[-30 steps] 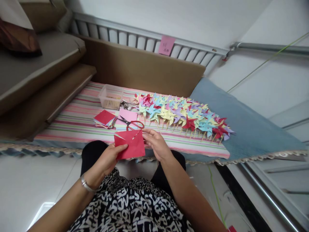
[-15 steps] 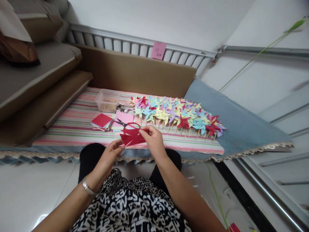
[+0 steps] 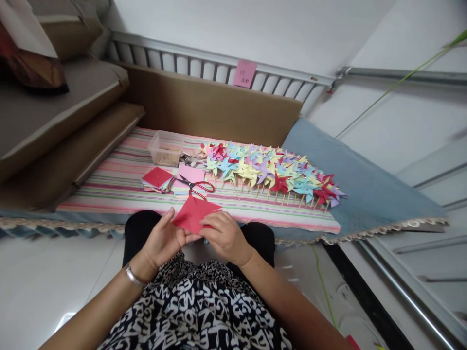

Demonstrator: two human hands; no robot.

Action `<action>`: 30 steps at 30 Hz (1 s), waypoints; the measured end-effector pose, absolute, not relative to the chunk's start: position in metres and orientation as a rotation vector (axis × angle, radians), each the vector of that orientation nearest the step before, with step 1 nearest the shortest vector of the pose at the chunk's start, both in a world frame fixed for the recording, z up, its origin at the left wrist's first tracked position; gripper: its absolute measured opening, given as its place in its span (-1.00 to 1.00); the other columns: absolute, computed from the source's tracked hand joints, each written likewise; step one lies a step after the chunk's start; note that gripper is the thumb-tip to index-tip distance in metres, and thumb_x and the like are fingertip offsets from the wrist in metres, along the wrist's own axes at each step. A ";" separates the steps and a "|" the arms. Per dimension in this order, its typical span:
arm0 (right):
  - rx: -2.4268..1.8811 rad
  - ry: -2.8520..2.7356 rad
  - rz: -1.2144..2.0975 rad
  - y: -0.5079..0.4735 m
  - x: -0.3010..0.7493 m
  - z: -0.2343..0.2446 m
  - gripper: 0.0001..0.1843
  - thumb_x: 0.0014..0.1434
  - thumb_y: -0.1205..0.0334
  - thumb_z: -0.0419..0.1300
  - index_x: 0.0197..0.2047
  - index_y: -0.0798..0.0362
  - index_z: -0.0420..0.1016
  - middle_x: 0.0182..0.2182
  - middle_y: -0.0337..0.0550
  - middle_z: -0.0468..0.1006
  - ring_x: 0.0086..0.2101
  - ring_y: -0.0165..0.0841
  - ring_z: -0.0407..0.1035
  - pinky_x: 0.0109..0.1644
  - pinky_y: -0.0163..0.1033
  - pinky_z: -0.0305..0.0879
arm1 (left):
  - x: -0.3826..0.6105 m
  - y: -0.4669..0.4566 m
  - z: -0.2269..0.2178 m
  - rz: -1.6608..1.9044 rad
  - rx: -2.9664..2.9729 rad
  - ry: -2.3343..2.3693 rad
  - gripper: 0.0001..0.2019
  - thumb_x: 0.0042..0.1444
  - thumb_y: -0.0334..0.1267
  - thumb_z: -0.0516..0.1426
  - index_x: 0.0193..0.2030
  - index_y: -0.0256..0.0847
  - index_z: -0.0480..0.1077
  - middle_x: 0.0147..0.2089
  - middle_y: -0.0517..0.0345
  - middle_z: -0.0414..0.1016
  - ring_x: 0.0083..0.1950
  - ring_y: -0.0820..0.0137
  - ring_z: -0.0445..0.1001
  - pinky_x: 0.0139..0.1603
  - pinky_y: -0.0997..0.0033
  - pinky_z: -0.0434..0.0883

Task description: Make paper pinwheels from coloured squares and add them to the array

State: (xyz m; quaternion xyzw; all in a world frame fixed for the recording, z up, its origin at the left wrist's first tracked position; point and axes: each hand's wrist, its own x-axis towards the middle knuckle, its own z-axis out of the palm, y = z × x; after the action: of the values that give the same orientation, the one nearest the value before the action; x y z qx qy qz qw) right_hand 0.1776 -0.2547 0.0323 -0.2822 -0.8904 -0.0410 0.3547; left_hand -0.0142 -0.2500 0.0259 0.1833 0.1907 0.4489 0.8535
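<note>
Both hands hold a red paper square [image 3: 194,214] with cuts in it, just above my lap. My left hand [image 3: 164,239] pinches its lower left edge. My right hand [image 3: 223,236] grips its lower right side with curled fingers. Beyond the paper, red-handled scissors [image 3: 199,186] lie on the striped cloth [image 3: 120,180]. They rest beside a stack of coloured paper squares [image 3: 157,178] and a pink sheet [image 3: 191,174].
Several finished paper pinwheels on sticks [image 3: 270,172] lie in rows across the cloth. A clear plastic box [image 3: 167,148] of sticks stands behind the paper stack. A cardboard panel [image 3: 211,104] and a metal rail [image 3: 219,58] with a pink note [image 3: 244,74] close the back. Cushions [image 3: 54,112] lie at the left.
Both hands have brought the red paper down from over the cloth's edge toward my lap. The paper has turned flatter and my right hand has moved from its top edge to its lower side.
</note>
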 end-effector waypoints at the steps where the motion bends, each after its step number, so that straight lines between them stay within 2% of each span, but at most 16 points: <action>1: -0.732 -2.315 -0.119 -0.255 0.178 0.031 -0.85 0.24 0.29 0.10 -0.26 0.02 0.51 -0.20 -0.11 0.56 -0.14 -0.29 0.36 -0.09 -0.12 0.31 | -0.013 -0.249 0.026 0.964 0.399 0.451 -0.68 0.18 -0.15 0.09 -0.04 -0.33 0.42 -0.17 -0.11 0.57 -0.21 0.23 0.54 -0.15 0.17 0.48; 4: -0.724 -2.345 -0.118 -0.257 0.179 0.029 -0.84 0.24 0.31 0.09 -0.25 0.03 0.52 -0.17 -0.11 0.56 -0.08 -0.27 0.35 -0.02 -0.09 0.31 | -0.009 -0.246 0.022 1.006 0.418 0.654 -0.86 0.08 -0.39 0.17 -0.20 -0.34 0.47 -0.32 0.01 0.58 -0.37 0.37 0.52 -0.33 0.37 0.50; 6: -0.735 -2.356 -0.071 -0.258 0.178 0.027 -0.84 0.23 0.32 0.10 -0.23 0.04 0.52 -0.15 -0.10 0.56 -0.04 -0.27 0.35 0.04 -0.07 0.29 | -0.006 -0.243 0.018 1.025 0.406 0.765 -0.90 0.02 -0.45 0.20 -0.28 -0.37 0.48 -0.39 0.03 0.57 -0.44 0.41 0.49 -0.41 0.44 0.48; 11: -0.881 -2.262 0.197 -0.264 0.169 0.025 -0.85 0.21 0.30 0.12 -0.24 0.03 0.52 -0.17 -0.09 0.57 -0.06 -0.28 0.37 0.04 -0.07 0.29 | 0.000 -0.241 0.012 1.097 0.420 0.850 -0.88 -0.09 -0.41 0.28 -0.36 -0.38 0.47 -0.43 0.03 0.56 -0.48 0.41 0.47 -0.45 0.45 0.45; 15: -1.110 -2.015 0.461 -0.264 0.161 0.027 -0.89 0.16 0.32 0.16 -0.30 0.01 0.54 -0.28 -0.13 0.56 -0.20 -0.31 0.42 -0.07 -0.14 0.33 | 0.003 -0.243 0.013 1.140 0.478 0.867 -0.82 -0.16 -0.35 0.33 -0.40 -0.37 0.47 -0.46 0.06 0.55 -0.50 0.41 0.47 -0.46 0.45 0.45; 19: -1.288 -1.790 0.673 -0.259 0.155 0.028 -0.93 0.07 0.34 0.22 -0.39 0.01 0.54 -0.40 -0.19 0.54 -0.33 -0.35 0.42 -0.19 -0.23 0.33 | 0.004 -0.245 0.014 1.132 0.528 0.868 -0.81 -0.12 -0.32 0.30 -0.36 -0.40 0.49 -0.43 0.02 0.57 -0.47 0.40 0.49 -0.40 0.41 0.49; 23: -1.380 -1.612 0.861 -0.250 0.151 0.022 -0.94 0.01 0.25 0.24 -0.45 0.03 0.51 -0.46 -0.22 0.52 -0.43 -0.38 0.39 -0.31 -0.27 0.31 | 0.004 -0.245 0.015 1.120 0.544 0.874 -0.82 -0.09 -0.35 0.28 -0.32 -0.40 0.50 -0.38 -0.01 0.59 -0.42 0.36 0.51 -0.36 0.38 0.51; 30: -1.397 -1.423 1.065 -0.242 0.150 0.018 -0.91 -0.03 0.20 0.21 -0.49 0.03 0.45 -0.55 -0.25 0.48 -0.49 -0.38 0.36 -0.43 -0.30 0.29 | 0.005 -0.244 0.014 1.112 0.529 0.882 -0.90 -0.03 -0.41 0.22 -0.35 -0.41 0.48 -0.43 -0.01 0.57 -0.46 0.39 0.51 -0.39 0.42 0.52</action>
State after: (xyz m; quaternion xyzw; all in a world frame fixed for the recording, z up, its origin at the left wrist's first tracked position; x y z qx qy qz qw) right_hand 0.1498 -0.2424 0.0178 -0.5589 -0.5695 0.4260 0.4264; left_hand 0.0048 -0.2441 0.0141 0.2401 0.4001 0.5044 0.7266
